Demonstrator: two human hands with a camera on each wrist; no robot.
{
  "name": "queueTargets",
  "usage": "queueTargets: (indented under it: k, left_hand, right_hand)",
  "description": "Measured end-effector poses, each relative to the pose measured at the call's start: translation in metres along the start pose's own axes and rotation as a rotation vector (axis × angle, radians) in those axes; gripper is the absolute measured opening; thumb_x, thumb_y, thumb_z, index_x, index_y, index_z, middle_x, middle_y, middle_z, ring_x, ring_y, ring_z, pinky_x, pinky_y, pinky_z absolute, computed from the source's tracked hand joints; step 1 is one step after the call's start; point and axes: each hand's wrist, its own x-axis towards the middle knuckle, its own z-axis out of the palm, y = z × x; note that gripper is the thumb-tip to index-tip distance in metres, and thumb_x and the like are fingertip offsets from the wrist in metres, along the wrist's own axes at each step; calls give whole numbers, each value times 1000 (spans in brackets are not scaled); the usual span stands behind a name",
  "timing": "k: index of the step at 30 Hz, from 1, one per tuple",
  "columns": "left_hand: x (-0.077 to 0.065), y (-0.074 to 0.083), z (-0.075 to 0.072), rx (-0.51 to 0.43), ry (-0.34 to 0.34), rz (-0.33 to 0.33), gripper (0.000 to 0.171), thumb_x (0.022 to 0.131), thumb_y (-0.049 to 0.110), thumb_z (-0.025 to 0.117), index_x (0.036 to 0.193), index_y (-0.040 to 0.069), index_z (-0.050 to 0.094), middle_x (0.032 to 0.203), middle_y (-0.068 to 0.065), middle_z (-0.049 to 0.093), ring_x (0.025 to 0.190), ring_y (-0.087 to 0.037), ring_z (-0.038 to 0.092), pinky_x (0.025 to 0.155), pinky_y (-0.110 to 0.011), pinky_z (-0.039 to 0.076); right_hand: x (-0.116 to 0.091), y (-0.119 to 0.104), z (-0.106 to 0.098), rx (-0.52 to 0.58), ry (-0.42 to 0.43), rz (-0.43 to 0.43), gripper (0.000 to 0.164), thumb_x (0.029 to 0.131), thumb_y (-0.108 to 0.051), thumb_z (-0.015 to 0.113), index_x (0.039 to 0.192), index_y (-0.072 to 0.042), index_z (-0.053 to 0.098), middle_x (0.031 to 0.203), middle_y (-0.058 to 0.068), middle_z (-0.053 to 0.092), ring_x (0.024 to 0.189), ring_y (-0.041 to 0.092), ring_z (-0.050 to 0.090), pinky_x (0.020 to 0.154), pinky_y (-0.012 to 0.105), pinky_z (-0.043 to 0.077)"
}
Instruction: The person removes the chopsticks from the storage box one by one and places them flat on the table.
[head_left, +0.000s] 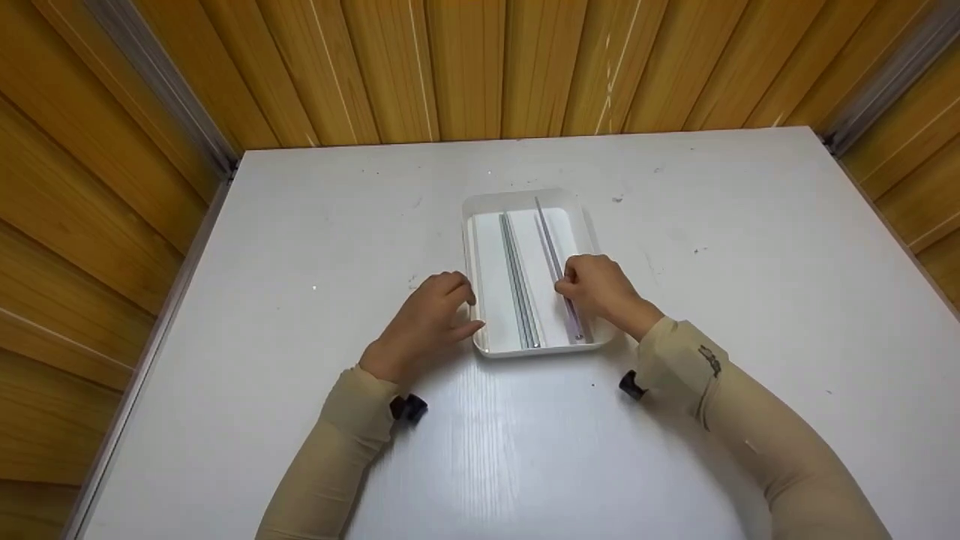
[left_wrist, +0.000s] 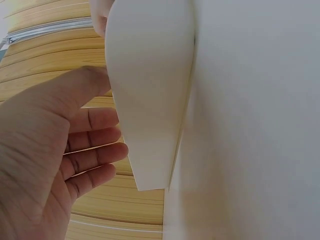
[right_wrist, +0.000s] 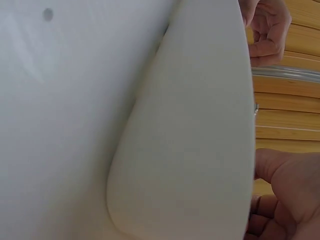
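A shallow white tray (head_left: 546,350) stands on the table with several thin chopsticks lying lengthwise inside. My right hand (head_left: 600,289) reaches over the tray's right side and pinches a purple chopstick (head_left: 550,241) between thumb and fingers; its far end rises toward the back rim. Green chopsticks (head_left: 517,277) lie along the middle, and pale ones (head_left: 480,285) run along the left wall. At the left rim, my left hand (head_left: 427,315) has its fingers loosely bent. In the left wrist view its thumb and fingertips are right at the tray's side wall (left_wrist: 150,100), holding nothing.
The white tabletop (head_left: 360,225) extends around the tray on all sides, with small dark marks scattered on it. Wood-look panels (head_left: 465,67) rise behind the back edge and along both sides. A dark wrist device (head_left: 409,409) shows under each sleeve.
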Motion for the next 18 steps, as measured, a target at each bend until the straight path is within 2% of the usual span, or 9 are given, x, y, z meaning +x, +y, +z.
queueTargets:
  k: [6, 18]
  left_hand:
    - [0, 0, -1, -15, -5, -15, 26, 79, 20, 78, 91, 3, 63, 94, -6, 60, 87, -21, 58, 84, -34, 50]
    - [0, -1, -1, -17, 16, 2, 26, 78, 20, 79, 90, 2, 63, 94, -7, 61, 86, -21, 58, 83, -34, 50]
  right_hand:
    - [-3, 4, -10, 13, 53, -27, 13, 81, -15, 51, 72, -7, 56, 66, 0, 54, 63, 15, 46, 57, 24, 35]
    - [-8, 19, -23, 26, 90, -18, 12, 80, -13, 50, 72, -7, 56, 65, 1, 53, 62, 15, 45, 56, 25, 34]
